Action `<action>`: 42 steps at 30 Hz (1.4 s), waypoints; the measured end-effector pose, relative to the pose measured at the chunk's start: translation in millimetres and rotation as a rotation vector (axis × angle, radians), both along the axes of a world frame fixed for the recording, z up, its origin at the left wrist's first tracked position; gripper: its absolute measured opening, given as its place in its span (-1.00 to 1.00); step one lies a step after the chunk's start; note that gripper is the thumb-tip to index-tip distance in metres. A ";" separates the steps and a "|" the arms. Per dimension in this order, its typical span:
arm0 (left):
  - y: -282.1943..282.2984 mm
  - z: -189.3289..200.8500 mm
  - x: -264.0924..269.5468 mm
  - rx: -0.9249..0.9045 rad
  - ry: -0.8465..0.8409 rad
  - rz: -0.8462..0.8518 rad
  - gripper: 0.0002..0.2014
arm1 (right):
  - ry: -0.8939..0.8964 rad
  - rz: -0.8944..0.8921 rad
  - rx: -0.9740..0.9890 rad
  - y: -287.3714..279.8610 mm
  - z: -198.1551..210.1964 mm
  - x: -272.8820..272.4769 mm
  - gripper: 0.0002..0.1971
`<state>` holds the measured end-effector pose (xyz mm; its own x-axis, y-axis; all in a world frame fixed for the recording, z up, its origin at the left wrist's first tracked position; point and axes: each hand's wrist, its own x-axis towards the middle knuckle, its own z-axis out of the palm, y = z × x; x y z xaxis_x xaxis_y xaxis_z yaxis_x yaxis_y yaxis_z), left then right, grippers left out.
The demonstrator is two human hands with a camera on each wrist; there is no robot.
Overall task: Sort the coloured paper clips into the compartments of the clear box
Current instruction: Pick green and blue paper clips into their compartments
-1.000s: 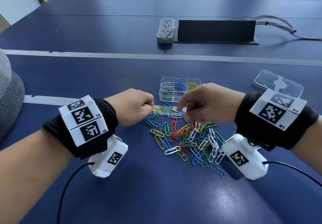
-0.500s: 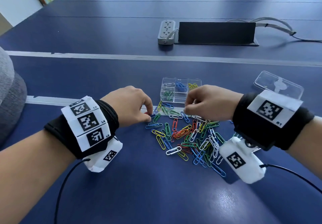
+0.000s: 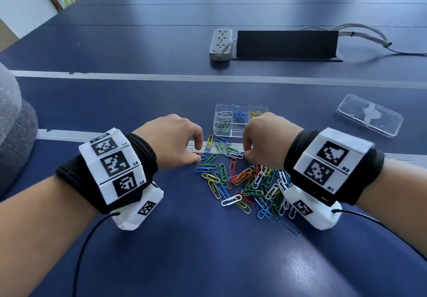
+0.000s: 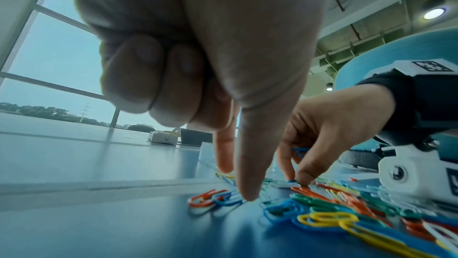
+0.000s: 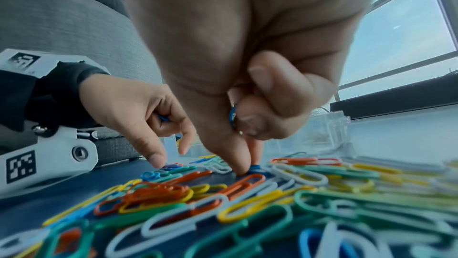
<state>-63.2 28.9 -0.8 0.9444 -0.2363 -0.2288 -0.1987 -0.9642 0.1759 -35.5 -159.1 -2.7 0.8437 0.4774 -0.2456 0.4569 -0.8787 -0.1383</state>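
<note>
A pile of coloured paper clips (image 3: 249,181) lies on the blue table, just in front of the clear box (image 3: 238,131). The box holds a white clip (image 3: 223,112), blue clips (image 3: 240,115), yellow clips (image 3: 255,113) and green clips (image 3: 223,127) in separate compartments. My left hand (image 3: 198,152) is at the pile's left edge. Its thumb (image 4: 247,193) presses a blue clip (image 4: 226,199) while its curled fingers hold another blue clip (image 5: 163,118). My right hand (image 3: 247,156) pinches a blue clip on the table (image 5: 255,168) and keeps one more blue clip (image 5: 232,117) in its curled fingers.
The box's clear lid (image 3: 369,115) lies at the right. A grey power strip (image 3: 220,42), a black panel (image 3: 286,42) and cables (image 3: 369,40) sit further back. A grey padded shape (image 3: 13,123) is at the left edge. A pale strip (image 3: 115,134) crosses the table.
My left hand opened its thumb and forefinger out of a fist and came down onto clips at the pile's left. My right hand shifted right and down onto the pile's far edge.
</note>
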 end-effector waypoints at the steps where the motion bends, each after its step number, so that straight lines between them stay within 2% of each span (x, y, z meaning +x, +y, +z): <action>1: -0.2 -0.4 -0.5 0.016 0.009 -0.007 -0.82 | 0.002 0.003 -0.006 0.3 -0.1 0.0 -0.76; 7: -5.8 0.9 -2.1 0.146 0.015 -0.027 -0.83 | 0.008 0.057 -0.051 2.4 2.1 -2.3 -0.72; 11: -10.6 1.8 -3.1 0.247 -0.026 -0.084 -0.84 | 0.006 0.093 -0.101 4.2 5.0 -5.4 -0.79; 13: -12.0 1.8 -3.1 0.276 -0.028 -0.100 -0.85 | -0.006 0.100 -0.116 6.1 5.8 -7.4 -0.62; 15: -12.8 1.8 -2.9 0.258 -0.013 -0.108 -0.90 | -0.028 0.122 -0.131 6.8 6.2 -8.1 -0.55; 17: -13.0 1.7 -2.2 0.159 0.016 -0.107 -0.93 | -0.026 0.133 -0.140 6.7 5.4 -6.7 -0.54; 19: -12.5 3.0 0.6 -0.020 0.056 -0.055 -0.85 | -0.010 0.114 -0.147 6.6 4.2 -4.6 -0.56; 22: -12.2 7.8 8.1 -0.290 0.161 0.080 -0.77 | 0.015 0.095 -0.110 6.3 4.2 -2.4 -0.74; 26: -15.4 10.5 14.1 -0.609 0.356 0.190 -0.91 | 0.053 0.088 -0.037 3.3 1.9 0.5 -0.71; 30: -19.3 8.5 21.9 -0.767 0.419 0.216 -0.92 | 0.120 0.080 -0.005 -0.1 1.0 3.0 -0.72; 34: -23.3 10.0 44.6 -0.691 0.294 0.167 -0.78 | 0.140 0.016 0.068 -4.6 8.8 11.8 -0.72; 40: -46.3 16.3 83.8 -0.423 -0.015 0.035 -0.82 | 0.090 -0.116 0.167 0.8 17.9 23.8 -0.71; 42: -54.9 18.5 92.8 -0.331 -0.058 -0.011 -0.78 | 0.082 -0.130 0.166 6.6 17.2 25.8 -0.76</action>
<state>29.7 -26.0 17.7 0.9506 -0.2989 -0.0837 -0.2274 -0.8542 0.4675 -9.6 -152.5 14.6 0.8811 0.4056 -0.2431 0.3227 -0.8916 -0.3178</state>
